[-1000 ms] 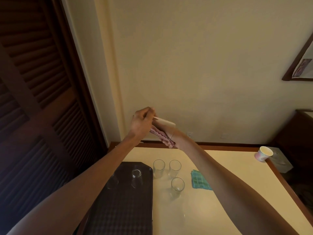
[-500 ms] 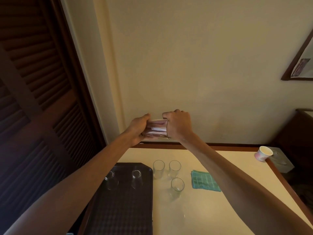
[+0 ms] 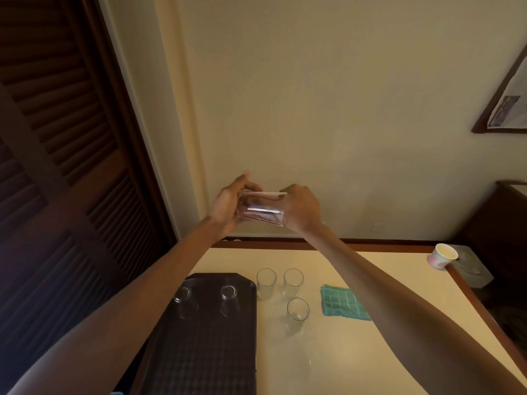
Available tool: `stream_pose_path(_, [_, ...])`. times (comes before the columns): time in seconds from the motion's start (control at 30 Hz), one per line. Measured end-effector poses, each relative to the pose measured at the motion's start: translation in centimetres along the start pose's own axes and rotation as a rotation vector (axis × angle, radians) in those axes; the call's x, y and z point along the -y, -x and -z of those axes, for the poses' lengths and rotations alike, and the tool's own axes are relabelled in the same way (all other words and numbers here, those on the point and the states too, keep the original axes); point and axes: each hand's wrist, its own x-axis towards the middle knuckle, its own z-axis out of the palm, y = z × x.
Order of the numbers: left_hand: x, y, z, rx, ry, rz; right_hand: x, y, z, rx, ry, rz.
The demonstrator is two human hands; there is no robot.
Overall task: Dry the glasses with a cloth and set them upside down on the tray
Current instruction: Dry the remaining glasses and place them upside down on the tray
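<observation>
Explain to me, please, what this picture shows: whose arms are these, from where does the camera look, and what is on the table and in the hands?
There is no machine here. A person wears one wide-angle camera on the head, so you see that person's own arms reaching forward. The left hand and the right hand hold a clear drinking glass on its side, in the air before the wall; their fingers curl round it. Below is a pale table. On its dark tray stand two upside-down glasses. Beside the tray are three upright glasses, then a teal cloth, lying flat and untouched. A paper cup is at the far right corner.
</observation>
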Motion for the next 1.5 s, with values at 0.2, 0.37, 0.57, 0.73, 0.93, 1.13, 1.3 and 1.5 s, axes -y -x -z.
stream_pose_path(0.2, [0.0, -0.1, -0.7, -0.088, 0.033, 0.209, 2.2, 1.3, 2.4, -0.108, 0.313, 0.173])
stream_pose_path(0.37, [-0.1, -0.4, -1.0, -0.209, -0.211, -0.062, 0.8, 0.4, -0.9, 0.370, -0.518, -0.363])
stream_pose_path(0.57, [1.1, -0.1, -0.9, -0.142, -0.226, -0.140, 0.0, 1.2, -2.4, 0.403, -0.851, -0.432])
stream_pose_path(0.73, [0.1, -0.1, -0.4, -0.040, 0.042, 0.237, 1.7, 2.2, 1.0, -0.019, 0.095, -0.004])
stream_pose_path(0.93, [0.7, -0.2, -0.6, -0.106, -0.091, 0.163, 1.7, 1.8, 0.4, -0.061, 0.132, 0.017])
stream_pose_path(1.13, [0.4, -0.4, -0.4, -0.203, -0.303, -0.211, 1.5, 1.9, -1.4, 0.670, -1.026, -0.585])
stream_pose_path(1.3, [0.2, -0.2, 0.7, -0.086, -0.022, -0.033, 2.2, 1.2, -0.5, 0.185, -0.486, -0.264])
stream_pose_path(1.5, [-0.2, -0.6, 0.9, -0.052, -0.018, 0.120, 4.0, 2.2, 2.6, -0.107, 0.248, 0.132])
